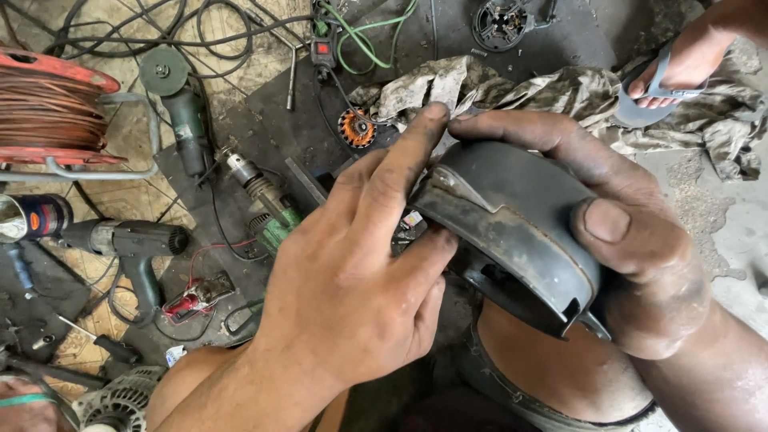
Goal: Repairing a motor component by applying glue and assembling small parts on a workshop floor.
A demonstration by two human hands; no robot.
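Note:
A dark grey curved metal guard (512,220), dusty and worn, sits in the middle of the view above my knee (552,364). My right hand (640,240) grips its right side, thumb pressed on the outer face and forefinger stretched along its top edge. My left hand (360,272) rests on the guard's left end, forefinger pointing up along the edge and the other fingers curled beneath it.
On the floor at left lie an angle grinder (180,112), a drill (128,240), a green power tool (268,208), an orange cable reel (48,112) and tangled cords. A crumpled rag (560,92) lies behind, with another person's sandalled foot (680,68) on it.

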